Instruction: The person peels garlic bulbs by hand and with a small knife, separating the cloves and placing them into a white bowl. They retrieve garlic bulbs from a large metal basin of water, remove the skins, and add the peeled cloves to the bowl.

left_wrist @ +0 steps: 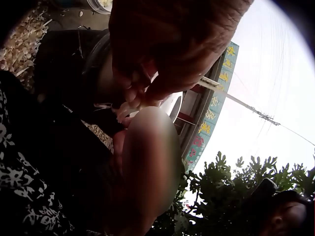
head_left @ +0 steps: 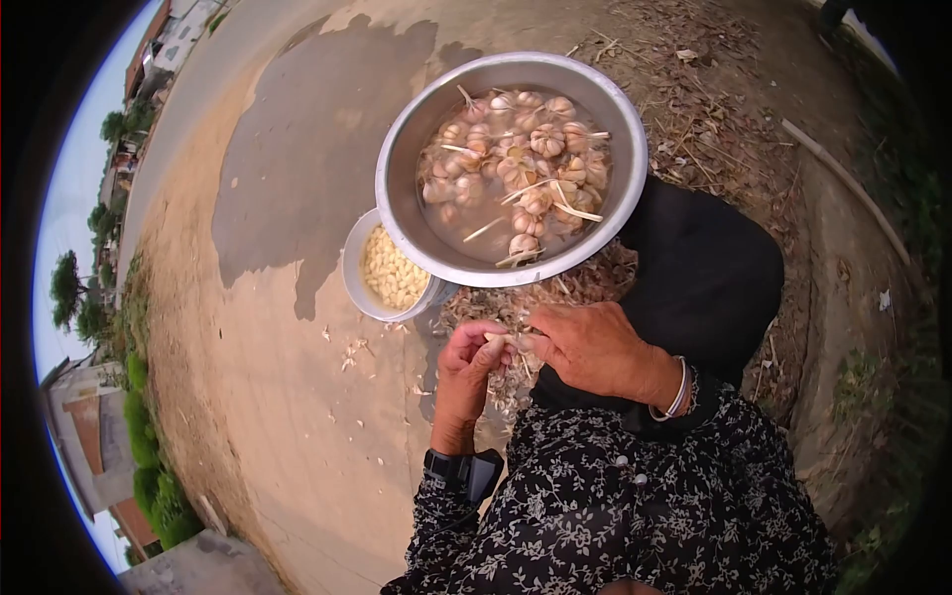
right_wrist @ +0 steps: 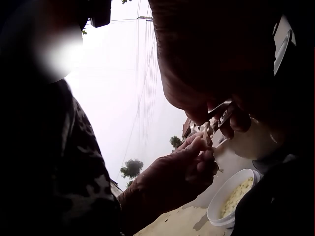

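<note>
Both hands meet over a small garlic piece (head_left: 503, 341) held in front of my lap. My left hand (head_left: 474, 359), with a black watch on its wrist, pinches the garlic from the left. My right hand (head_left: 570, 340), with a bangle on its wrist, grips it from the right with curled fingers. The right wrist view shows the same pale garlic piece (right_wrist: 207, 131) between the left hand (right_wrist: 189, 164) and the right hand (right_wrist: 216, 93). In the left wrist view the garlic (left_wrist: 129, 109) sits under the right hand (left_wrist: 162, 54).
A big metal bowl (head_left: 403, 149) holds whole garlic bulbs (head_left: 521, 164) in water. Beside it stands a small white bowl (head_left: 353, 283) of peeled cloves (head_left: 390, 270). Dry skins (head_left: 585, 288) are heaped below the big bowl. Bare concrete lies to the left, dry litter to the right.
</note>
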Demonstrator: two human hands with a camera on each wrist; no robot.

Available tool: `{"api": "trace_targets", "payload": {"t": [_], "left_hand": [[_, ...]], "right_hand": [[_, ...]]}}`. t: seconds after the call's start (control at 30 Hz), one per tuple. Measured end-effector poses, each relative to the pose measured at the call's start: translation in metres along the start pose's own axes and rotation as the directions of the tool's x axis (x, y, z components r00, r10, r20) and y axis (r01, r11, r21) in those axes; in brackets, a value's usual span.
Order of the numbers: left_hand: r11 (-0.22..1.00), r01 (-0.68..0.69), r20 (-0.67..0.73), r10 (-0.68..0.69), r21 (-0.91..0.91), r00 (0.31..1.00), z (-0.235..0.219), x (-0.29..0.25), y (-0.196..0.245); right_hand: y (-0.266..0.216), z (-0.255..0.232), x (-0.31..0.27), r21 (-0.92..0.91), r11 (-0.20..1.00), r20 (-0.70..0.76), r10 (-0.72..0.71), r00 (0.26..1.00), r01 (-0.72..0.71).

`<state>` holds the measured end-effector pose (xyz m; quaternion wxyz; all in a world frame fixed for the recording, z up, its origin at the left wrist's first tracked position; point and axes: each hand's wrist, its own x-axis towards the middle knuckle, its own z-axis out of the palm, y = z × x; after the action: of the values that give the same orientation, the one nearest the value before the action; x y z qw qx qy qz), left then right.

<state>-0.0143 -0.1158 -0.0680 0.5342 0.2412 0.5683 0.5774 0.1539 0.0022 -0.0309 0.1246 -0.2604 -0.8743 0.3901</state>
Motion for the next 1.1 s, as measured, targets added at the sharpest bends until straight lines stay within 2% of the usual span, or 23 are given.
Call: {"api": "trace_targets", "payload": {"t": [0.03,0.07,0.1,0.17,0.23,0.3,0.33,0.37,0.4,0.43,0.5,0.53,0.57,0.63,0.67,0.73,0.77,0.83,0.87,0.93,1.03,1.07,1.1], "left_hand": [[1.0,0.001,0.006,-0.001,0.001,1.0,0.002,0.0,0.002],[0.994,-0.032,-0.008,0.033,0.106,0.999,0.005,-0.001,0.004],[0.976,-0.062,-0.019,0.068,0.211,0.998,0.006,-0.002,0.005],[0.973,-0.069,-0.022,0.076,0.221,0.997,0.005,-0.003,0.004],[0.97,-0.078,-0.03,0.088,0.231,0.996,0.007,-0.002,0.004],[0.986,0.006,-0.033,-0.011,-0.166,0.999,0.011,-0.001,0.004],[0.986,0.007,-0.033,-0.012,-0.165,0.999,0.009,-0.001,0.001],[0.935,0.093,0.049,-0.081,-0.341,0.995,0.006,0.0,-0.003],[0.847,0.186,0.14,-0.133,-0.498,0.981,0.004,0.0,-0.004],[0.848,0.183,0.136,-0.132,-0.497,0.982,0.005,-0.001,-0.005],[0.638,0.293,0.236,-0.176,-0.712,0.956,0.016,-0.002,-0.01],[0.567,0.302,0.265,-0.149,-0.766,0.953,0.021,-0.002,-0.012],[0.567,0.302,0.265,-0.15,-0.766,0.953,0.022,-0.002,-0.017],[0.385,0.377,0.416,0.021,-0.843,0.909,0.02,-0.002,-0.027],[0.384,0.376,0.415,0.022,-0.843,0.91,0.019,-0.003,-0.028],[0.465,0.36,0.352,-0.108,-0.809,0.93,0.02,-0.005,-0.022],[0.465,0.36,0.353,-0.105,-0.809,0.93,0.022,-0.004,-0.018],[0.668,0.257,0.273,-0.083,-0.698,0.958,0.024,-0.004,-0.011],[0.668,0.255,0.27,-0.084,-0.7,0.959,0.021,-0.004,-0.009],[0.904,0.154,0.2,-0.078,-0.398,0.977,0.013,-0.003,-0.004],[0.929,0.185,0.089,-0.165,-0.321,0.982,0.005,-0.004,-0.001],[0.93,0.181,0.084,-0.162,-0.321,0.983,0.002,-0.005,0.0],[0.935,0.158,0.131,-0.122,-0.318,0.984,-0.001,-0.004,0.0]], "right_hand": [[-0.002,0.0,0.001,0.003,1.0,-0.056,-0.025,0.998,0.025],[-0.002,0.001,0.002,0.002,1.0,-0.059,-0.02,0.998,0.02],[-0.002,0.003,0.002,-0.035,0.999,-0.028,-0.01,1.0,0.009],[-0.001,0.003,0.003,-0.071,0.997,0.001,0.005,1.0,-0.005],[-0.002,-0.001,0.004,-0.054,0.996,0.117,0.075,0.99,-0.07],[0.005,0.004,0.003,-0.006,0.999,0.097,0.041,0.994,-0.041],[0.009,0.007,0.002,0.041,0.999,0.075,0.007,0.997,-0.01],[0.012,0.008,0.001,0.042,0.999,0.075,0.007,0.997,-0.01],[0.014,0.009,0.001,0.163,0.986,0.05,-0.04,0.998,0.031],[0.015,0.009,0.002,0.281,0.957,0.019,-0.085,0.996,0.076],[0.013,0.009,0.002,0.342,0.938,0.032,-0.072,0.997,0.056],[0.013,0.008,0.002,0.399,0.917,0.043,-0.051,0.998,0.03],[0.014,0.008,0.002,0.399,0.916,0.043,-0.051,0.998,0.03],[0.018,0.006,0.001,0.582,0.813,0.124,-0.053,0.991,-0.03],[0.02,0.009,0.0,0.582,0.813,0.125,-0.054,0.991,-0.03],[0.023,0.016,0.0,0.498,0.865,0.003,-0.07,0.998,0.059],[0.023,0.015,-0.001,0.496,0.866,0.003,-0.07,0.998,0.06],[0.021,0.015,-0.003,0.349,0.937,0.053,-0.047,0.997,0.025],[0.02,0.016,-0.003,0.351,0.936,0.056,-0.048,0.997,0.026],[0.02,0.015,-0.002,0.326,0.945,0.046,-0.021,0.999,0.005],[0.022,0.011,-0.001,0.454,0.891,-0.012,0.036,0.999,-0.027],[0.022,0.008,-0.001,0.455,0.89,-0.01,0.03,0.999,-0.023],[0.021,0.005,0.0,0.547,0.83,0.019,0.115,0.993,-0.107]]}}
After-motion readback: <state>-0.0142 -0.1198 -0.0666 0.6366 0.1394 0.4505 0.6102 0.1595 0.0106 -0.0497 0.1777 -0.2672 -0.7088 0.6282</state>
